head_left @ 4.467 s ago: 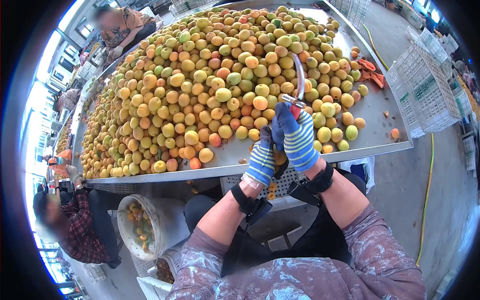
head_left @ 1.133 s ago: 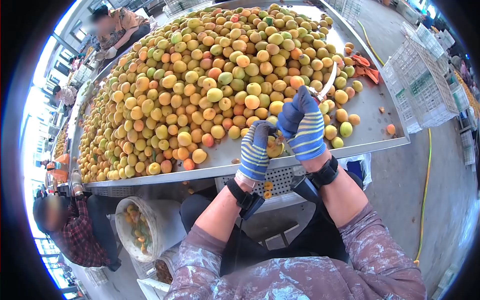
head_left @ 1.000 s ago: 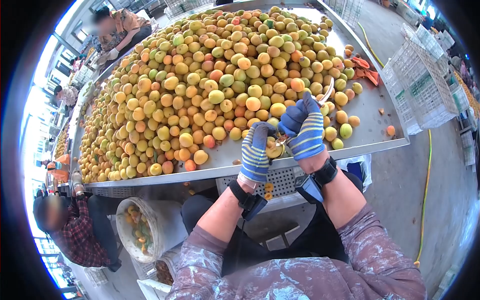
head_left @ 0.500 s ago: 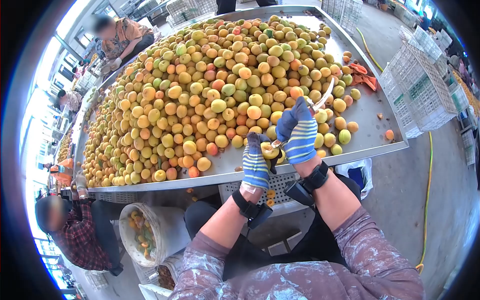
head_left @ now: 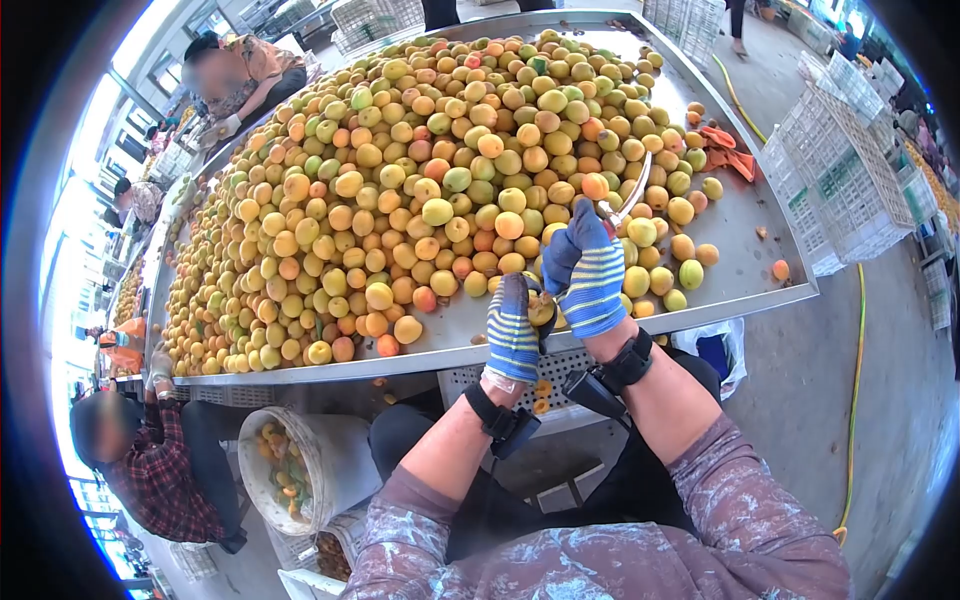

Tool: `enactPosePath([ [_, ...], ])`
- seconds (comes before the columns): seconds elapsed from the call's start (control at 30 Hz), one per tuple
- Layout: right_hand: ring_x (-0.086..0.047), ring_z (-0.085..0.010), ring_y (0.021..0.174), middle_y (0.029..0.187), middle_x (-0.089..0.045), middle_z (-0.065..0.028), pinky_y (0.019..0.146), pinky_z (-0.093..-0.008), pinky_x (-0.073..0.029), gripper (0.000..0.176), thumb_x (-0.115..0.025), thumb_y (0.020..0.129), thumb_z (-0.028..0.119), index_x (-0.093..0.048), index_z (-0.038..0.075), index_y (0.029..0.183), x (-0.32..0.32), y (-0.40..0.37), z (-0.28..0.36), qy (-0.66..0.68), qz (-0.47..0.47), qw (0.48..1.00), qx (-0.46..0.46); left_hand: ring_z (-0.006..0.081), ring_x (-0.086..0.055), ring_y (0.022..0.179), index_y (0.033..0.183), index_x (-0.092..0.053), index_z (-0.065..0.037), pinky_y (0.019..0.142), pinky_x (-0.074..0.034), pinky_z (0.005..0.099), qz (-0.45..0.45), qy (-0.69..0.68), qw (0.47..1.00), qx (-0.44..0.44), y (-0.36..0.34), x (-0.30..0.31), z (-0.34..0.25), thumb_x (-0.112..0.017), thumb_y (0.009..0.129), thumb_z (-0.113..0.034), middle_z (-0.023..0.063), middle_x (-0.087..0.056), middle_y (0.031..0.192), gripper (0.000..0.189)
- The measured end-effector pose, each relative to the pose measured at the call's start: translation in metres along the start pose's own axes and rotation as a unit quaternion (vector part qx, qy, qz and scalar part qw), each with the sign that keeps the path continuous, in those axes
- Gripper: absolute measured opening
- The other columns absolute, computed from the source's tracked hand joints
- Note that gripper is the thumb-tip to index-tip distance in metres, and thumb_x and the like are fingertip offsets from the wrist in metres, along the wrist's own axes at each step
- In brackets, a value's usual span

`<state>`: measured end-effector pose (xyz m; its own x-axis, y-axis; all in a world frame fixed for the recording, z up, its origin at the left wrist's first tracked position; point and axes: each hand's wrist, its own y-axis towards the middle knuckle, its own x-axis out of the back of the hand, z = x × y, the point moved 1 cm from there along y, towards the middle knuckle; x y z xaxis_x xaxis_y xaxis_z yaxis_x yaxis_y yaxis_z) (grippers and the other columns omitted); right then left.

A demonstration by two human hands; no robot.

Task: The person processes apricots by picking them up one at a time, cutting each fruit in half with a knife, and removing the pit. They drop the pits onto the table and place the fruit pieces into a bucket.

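My left hand (head_left: 512, 325), in a blue glove with yellow and white stripes, is closed round a yellow-green apricot (head_left: 541, 309) at the table's near edge. Right against it is my right hand (head_left: 591, 275), gloved alike and wrapped round a hand tool (head_left: 630, 200) with a curved, pale metal part that points away from me. The tool's other end is hidden by my fingers and the fruit. Beyond both hands lies a large heap of apricots (head_left: 400, 200), yellow, green and orange.
The metal table (head_left: 740, 260) has a raised rim. Orange gloves (head_left: 727, 152) lie at its right side. Below stand a white bucket (head_left: 345, 455) of fruit pieces and a perforated crate (head_left: 470, 378). Stacked crates (head_left: 835, 180) stand at right. Co-workers (head_left: 160, 470) sit along the left.
My right hand has moved left and closer to my left hand, with the tool shifted the same way. The apricot between them is now more covered.
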<state>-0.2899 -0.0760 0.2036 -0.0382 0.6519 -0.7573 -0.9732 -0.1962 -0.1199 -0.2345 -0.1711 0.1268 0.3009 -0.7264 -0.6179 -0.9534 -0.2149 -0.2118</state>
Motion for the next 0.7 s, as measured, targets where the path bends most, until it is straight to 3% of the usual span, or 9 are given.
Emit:
enactPosePath([
  [0.13, -0.024, -0.0094, 0.038, 0.047, -0.024, 0.0056, 0.037, -0.0273, -0.017, 0.05, -0.049, 0.097, 0.045, -0.029, 0.02, 0.058, 0.003, 0.006, 0.001, 0.053, -0.047, 0.997, -0.044, 0.0096, -0.058, 0.076, 0.096, -0.059, -0.008, 0.066, -0.049, 0.0256, 0.02, 0.162, 0.982, -0.091, -0.003, -0.004, -0.007, -0.047, 0.098, -0.042, 0.0025, -0.061, 0.085, 0.036],
  [0.27, -0.02, -0.0089, 0.039, 0.048, -0.021, 0.0077, 0.038, -0.0272, -0.015, 0.053, -0.049, 0.096, 0.046, -0.027, 0.022, 0.054, 0.011, 0.008, 0.001, 0.118, -0.067, 0.987, -0.084, 0.0096, -0.058, 0.074, 0.094, -0.059, -0.007, 0.065, -0.049, 0.0252, 0.022, 0.163, 0.985, -0.05, 0.001, -0.003, -0.001, -0.043, 0.099, -0.044, 0.0026, -0.061, 0.083, 0.04],
  [0.33, -0.019, -0.0092, 0.039, 0.048, -0.022, 0.0081, 0.038, -0.0272, -0.014, 0.053, -0.049, 0.096, 0.046, -0.027, 0.022, 0.055, 0.012, 0.005, 0.002, 0.143, -0.088, 0.981, -0.093, 0.0095, -0.057, 0.072, 0.094, -0.058, -0.007, 0.063, -0.048, 0.0249, 0.025, 0.113, 0.991, -0.07, -0.003, -0.009, -0.002, -0.041, 0.099, -0.045, 0.003, -0.061, 0.083, 0.043],
  [0.4, -0.019, -0.0095, 0.039, 0.048, -0.022, 0.008, 0.039, -0.0271, -0.016, 0.052, -0.048, 0.097, 0.045, -0.028, 0.022, 0.055, 0.015, 0.004, 0.002, 0.153, -0.082, 0.981, -0.091, 0.0096, -0.057, 0.072, 0.093, -0.058, -0.006, 0.062, -0.048, 0.0248, 0.033, 0.155, 0.982, -0.099, -0.003, -0.007, 0.0, -0.04, 0.1, -0.046, 0.0033, -0.061, 0.085, 0.044],
  [0.7, -0.02, -0.0098, 0.041, 0.05, -0.025, 0.0071, 0.042, -0.0272, -0.019, 0.046, -0.047, 0.098, 0.039, -0.03, 0.019, 0.06, 0.013, 0.002, -0.003, 0.179, -0.112, 0.974, -0.083, 0.0094, -0.053, 0.077, 0.096, -0.056, -0.004, 0.072, -0.045, 0.0258, -0.009, 0.128, 0.981, -0.148, -0.01, -0.018, -0.001, -0.034, 0.103, -0.038, 0.003, -0.058, 0.085, 0.042],
])
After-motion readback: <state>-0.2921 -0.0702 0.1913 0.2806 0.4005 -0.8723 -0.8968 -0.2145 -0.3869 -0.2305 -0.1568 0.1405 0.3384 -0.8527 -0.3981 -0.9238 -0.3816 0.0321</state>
